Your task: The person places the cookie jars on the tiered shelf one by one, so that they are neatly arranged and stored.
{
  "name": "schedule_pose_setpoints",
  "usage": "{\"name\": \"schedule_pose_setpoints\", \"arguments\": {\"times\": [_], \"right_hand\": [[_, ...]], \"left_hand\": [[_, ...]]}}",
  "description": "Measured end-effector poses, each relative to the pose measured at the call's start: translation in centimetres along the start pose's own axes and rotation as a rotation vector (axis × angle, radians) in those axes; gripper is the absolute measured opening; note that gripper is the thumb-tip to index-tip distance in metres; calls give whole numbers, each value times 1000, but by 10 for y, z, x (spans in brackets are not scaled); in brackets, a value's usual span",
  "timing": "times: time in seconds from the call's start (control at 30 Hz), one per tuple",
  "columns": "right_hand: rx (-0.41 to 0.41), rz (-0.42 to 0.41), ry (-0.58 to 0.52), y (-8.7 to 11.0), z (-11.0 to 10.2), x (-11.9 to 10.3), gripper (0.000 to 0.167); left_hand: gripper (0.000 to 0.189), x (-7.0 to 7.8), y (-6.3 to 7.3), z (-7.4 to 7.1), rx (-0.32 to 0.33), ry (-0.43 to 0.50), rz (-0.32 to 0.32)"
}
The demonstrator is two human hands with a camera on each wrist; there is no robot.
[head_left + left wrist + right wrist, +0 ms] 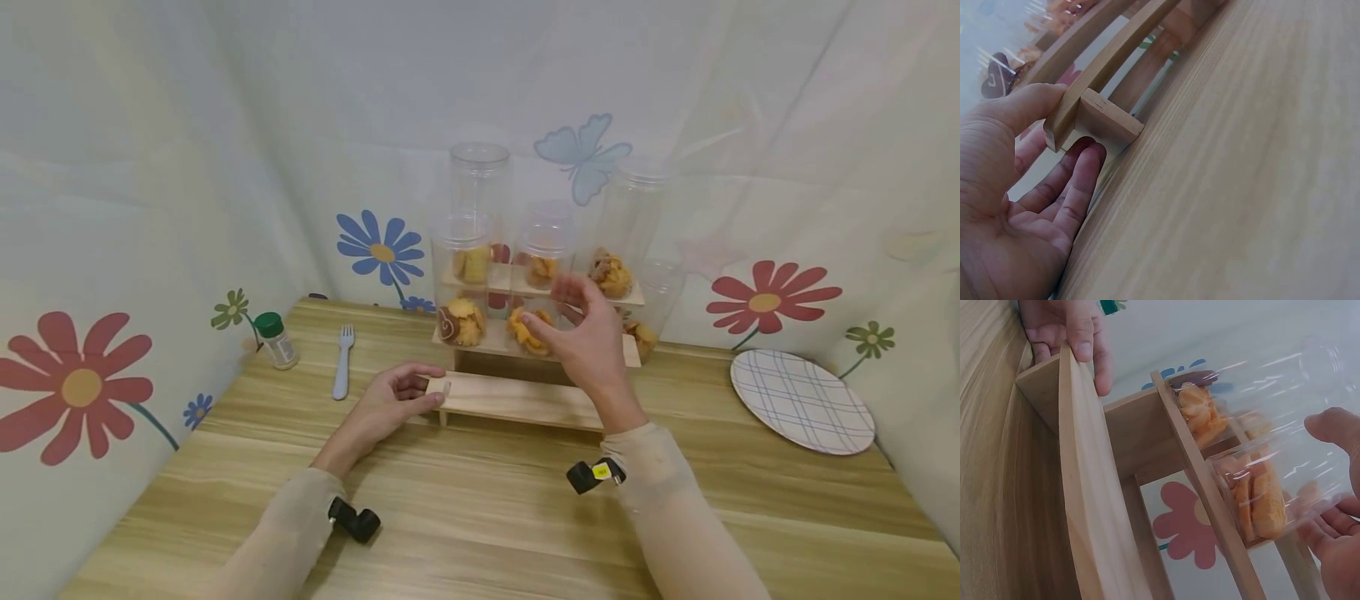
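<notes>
A stepped wooden display stand [517, 397] stands on the table, its lowest step bare. The left hand [390, 396] holds the left end of that step; in the left wrist view its thumb lies on the board's edge with curled fingers [1072, 206] beside the support. On the middle tier is a clear plastic jar [1254, 487] of orange-yellow cookies. The right hand [592, 337] grips this jar, its thumb on one side and curled fingers on the other. Left of it stands another jar [461, 321], holding yellow and brown cookies.
More clear jars with cookies, including a tall jar [615, 271], stand on the top tier. A jar [645, 337] is at the middle tier's right end. A green-capped bottle [277, 342] and pale fork [342, 362] lie left; a checked plate [802, 400] is right.
</notes>
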State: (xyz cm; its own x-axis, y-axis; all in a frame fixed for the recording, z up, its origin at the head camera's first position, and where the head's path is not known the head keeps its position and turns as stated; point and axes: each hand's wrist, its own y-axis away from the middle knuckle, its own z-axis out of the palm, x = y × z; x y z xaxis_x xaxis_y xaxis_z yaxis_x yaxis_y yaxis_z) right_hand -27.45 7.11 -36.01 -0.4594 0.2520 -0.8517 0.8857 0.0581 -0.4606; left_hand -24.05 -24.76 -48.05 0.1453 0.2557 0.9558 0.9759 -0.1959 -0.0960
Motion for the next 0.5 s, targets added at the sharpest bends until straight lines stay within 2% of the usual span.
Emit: {"name": "schedule_pose_setpoints", "arguments": {"times": [0.5], "right_hand": [[21, -50, 100, 0, 0, 8, 75]], "left_hand": [[42, -2, 0, 0, -2, -1, 3]]}}
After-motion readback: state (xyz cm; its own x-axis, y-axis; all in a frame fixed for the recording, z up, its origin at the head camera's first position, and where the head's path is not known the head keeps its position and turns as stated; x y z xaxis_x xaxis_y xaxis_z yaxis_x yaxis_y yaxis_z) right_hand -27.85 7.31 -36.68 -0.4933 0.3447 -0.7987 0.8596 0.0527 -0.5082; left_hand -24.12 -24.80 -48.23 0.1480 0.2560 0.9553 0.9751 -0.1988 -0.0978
